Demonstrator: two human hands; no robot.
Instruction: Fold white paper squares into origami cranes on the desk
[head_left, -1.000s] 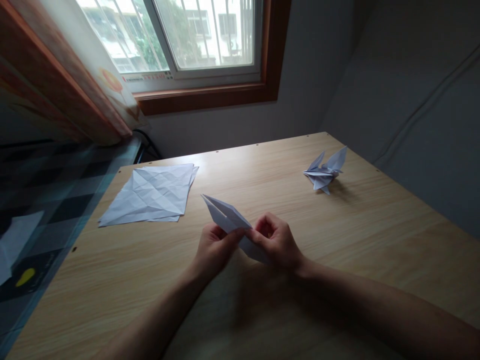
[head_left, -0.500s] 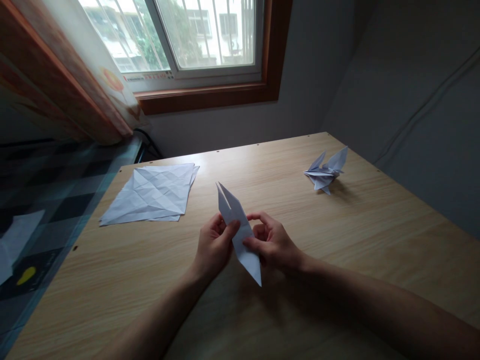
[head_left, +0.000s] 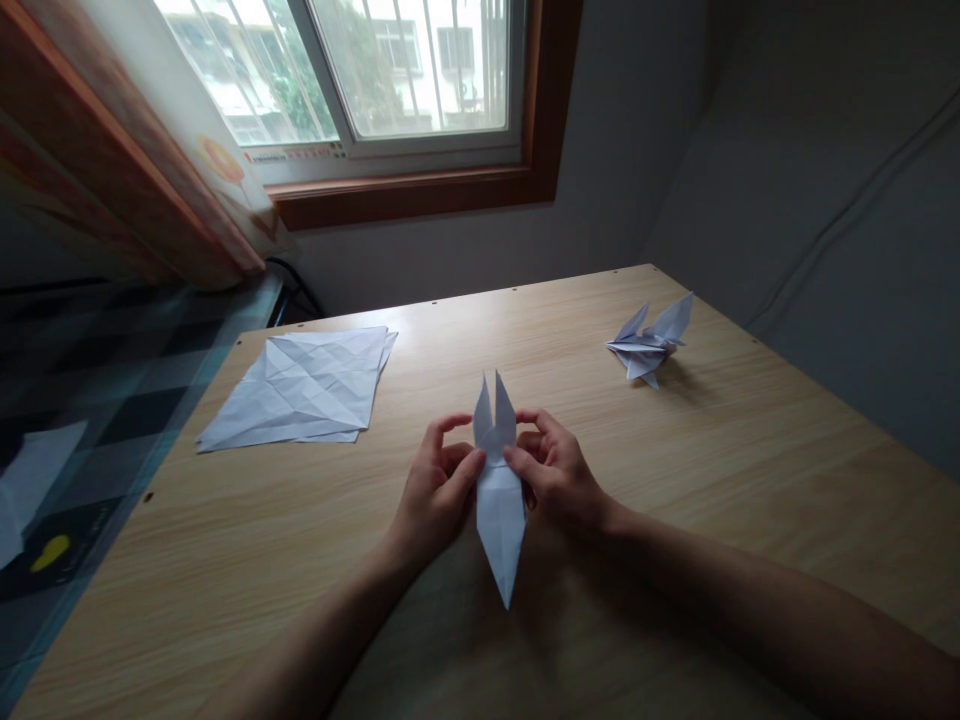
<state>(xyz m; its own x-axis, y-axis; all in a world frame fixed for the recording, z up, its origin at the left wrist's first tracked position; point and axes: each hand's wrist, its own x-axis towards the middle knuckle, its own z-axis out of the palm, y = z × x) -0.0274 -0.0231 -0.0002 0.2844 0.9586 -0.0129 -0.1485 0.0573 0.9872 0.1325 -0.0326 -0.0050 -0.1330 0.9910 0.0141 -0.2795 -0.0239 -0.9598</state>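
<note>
A white folded paper (head_left: 501,510) is held between my two hands above the table. Two narrow points stick up at its far end, with a slit between them, and a single point faces me. My left hand (head_left: 439,490) pinches its left edge, thumb on top and fingers partly behind it. On the opposite edge my right hand (head_left: 559,475) grips the paper the same way, thumb near the crease across the middle. The undersides of the paper and some fingertips are hidden.
Creased white paper sheets (head_left: 307,385) lie stacked at the table's left. A finished-looking folded paper figure (head_left: 649,340) stands at the back right. The wooden table (head_left: 750,460) meets a checked cloth surface (head_left: 112,400) at the left. Behind are a window (head_left: 427,70) and a curtain (head_left: 150,130).
The folded paper has turned from a slant to nearly straight, its slit end now pointing away from me. Both hands have shifted their grip to opposite edges near its middle.
</note>
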